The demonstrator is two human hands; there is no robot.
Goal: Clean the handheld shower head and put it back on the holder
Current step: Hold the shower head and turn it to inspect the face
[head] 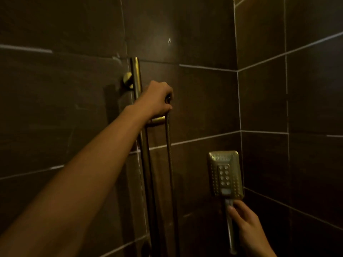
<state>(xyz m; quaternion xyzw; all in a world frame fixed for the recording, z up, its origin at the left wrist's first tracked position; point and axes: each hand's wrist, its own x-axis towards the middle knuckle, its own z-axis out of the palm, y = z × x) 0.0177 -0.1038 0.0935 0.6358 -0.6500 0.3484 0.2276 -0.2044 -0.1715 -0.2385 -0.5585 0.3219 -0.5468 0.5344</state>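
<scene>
Head view looks up into a dim shower corner lined with dark brown stone-look wall tiles (204,101). The rectangular, brass-coloured metal handheld shower head (225,175) is off its mount, low on the right and well apart from the rail, with its nozzle face turned toward the camera. The right hand (245,225) pinches its slim handle just under the head, thumb on the front.

The left hand (157,98), at the end of an outstretched arm, has its fingers curled round the brass-coloured sliding holder (157,120) on the upright brass slide rail (137,75). How the fingers sit on the socket itself is hidden. A ribbed metal hose (169,154) hangs straight down from under this hand, just beside the rail.

Nothing visible tells whether the cleaning is done. The head seems about to go back on the holder.

Several things could go wrong from here:
- The light pinch near the top of the handle may let a wet head twist or slip, and it could hit the tiles.
- The hose running through the left hand's grip could snag or kink as the head rises, which would pull it off line.
- The fingers over the socket may get in the way as the handle goes in.
- Pressing down on the holder might slide it along the rail.
</scene>
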